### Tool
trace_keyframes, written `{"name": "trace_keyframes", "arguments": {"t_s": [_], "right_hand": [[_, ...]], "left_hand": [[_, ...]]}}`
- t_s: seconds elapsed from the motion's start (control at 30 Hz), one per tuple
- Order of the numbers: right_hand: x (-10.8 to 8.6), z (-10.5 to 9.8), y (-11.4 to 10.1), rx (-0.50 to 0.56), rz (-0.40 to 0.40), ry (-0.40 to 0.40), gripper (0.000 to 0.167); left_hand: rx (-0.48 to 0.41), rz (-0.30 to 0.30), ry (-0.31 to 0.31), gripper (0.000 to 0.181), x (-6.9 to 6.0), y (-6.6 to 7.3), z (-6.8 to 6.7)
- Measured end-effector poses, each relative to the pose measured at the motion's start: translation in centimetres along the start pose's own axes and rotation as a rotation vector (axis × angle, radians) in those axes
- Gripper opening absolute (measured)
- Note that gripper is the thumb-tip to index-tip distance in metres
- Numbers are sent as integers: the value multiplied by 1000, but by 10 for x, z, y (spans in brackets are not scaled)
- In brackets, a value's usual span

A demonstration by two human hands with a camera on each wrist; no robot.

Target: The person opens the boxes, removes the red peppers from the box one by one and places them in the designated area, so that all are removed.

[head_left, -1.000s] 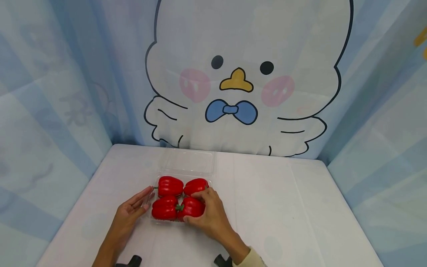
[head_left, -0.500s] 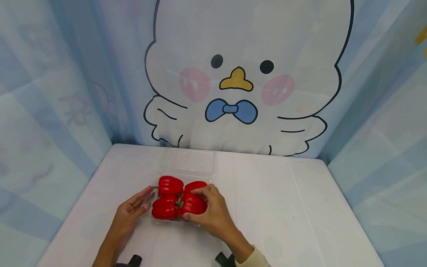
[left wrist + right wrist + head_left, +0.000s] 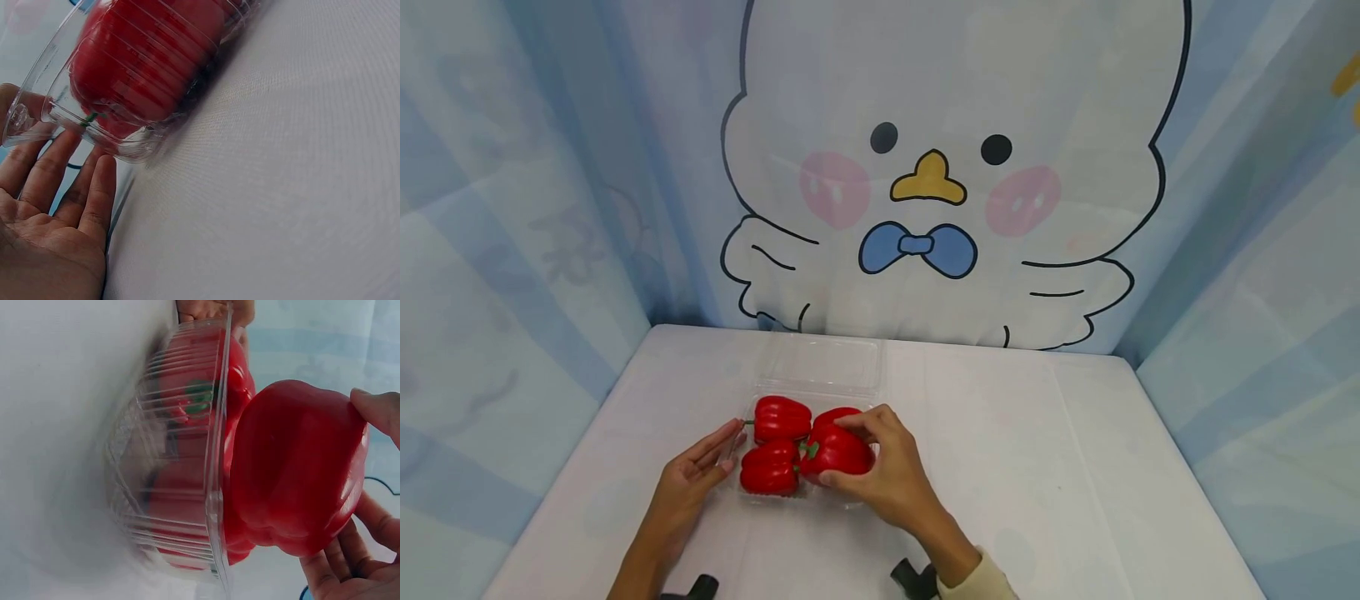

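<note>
A clear plastic box [image 3: 747, 492] on the table holds red bell peppers; the front left one [image 3: 769, 468] and back left one [image 3: 782, 418] lie inside. The right hand [image 3: 891, 471] pinches another red pepper [image 3: 838, 451] between thumb and fingers. In the right wrist view this gripped pepper [image 3: 297, 465] is above the box rim. A further pepper sits behind it, partly covered. The left hand [image 3: 688, 483] touches the box's left wall with extended fingers; the left wrist view shows that hand [image 3: 59, 219] against the clear wall, a pepper [image 3: 144, 62] behind it.
The box's clear lid [image 3: 823, 365] lies folded back behind it on the white table [image 3: 1000, 467]. Curtains hang on the left, right and behind, the back one [image 3: 940, 300] printed with a cartoon bird. Black wrist mounts show at the lower edge.
The right hand has lifted the front right pepper and moved it slightly to the right and up. The left hand keeps its place at the box.
</note>
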State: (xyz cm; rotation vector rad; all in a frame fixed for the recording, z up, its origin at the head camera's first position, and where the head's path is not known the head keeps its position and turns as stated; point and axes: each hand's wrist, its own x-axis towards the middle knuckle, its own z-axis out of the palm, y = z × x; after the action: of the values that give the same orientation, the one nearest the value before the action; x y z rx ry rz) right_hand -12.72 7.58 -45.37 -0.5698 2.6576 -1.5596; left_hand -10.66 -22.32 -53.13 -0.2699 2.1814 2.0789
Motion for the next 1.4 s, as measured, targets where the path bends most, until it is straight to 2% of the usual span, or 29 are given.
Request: {"name": "trace_keyframes", "arguments": {"t_s": [0.17,0.57,1.4], "right_hand": [[1,-6,0,10,-4,16,59],[4,-15,6,12,-9,38,58],[1,-21,15,12,37,95,57]], "left_hand": [[-10,2,-5,66,0,0,0],[-4,63,-22,63,-3,-3,1],[11,32,-7,64,-5,1,2]]}}
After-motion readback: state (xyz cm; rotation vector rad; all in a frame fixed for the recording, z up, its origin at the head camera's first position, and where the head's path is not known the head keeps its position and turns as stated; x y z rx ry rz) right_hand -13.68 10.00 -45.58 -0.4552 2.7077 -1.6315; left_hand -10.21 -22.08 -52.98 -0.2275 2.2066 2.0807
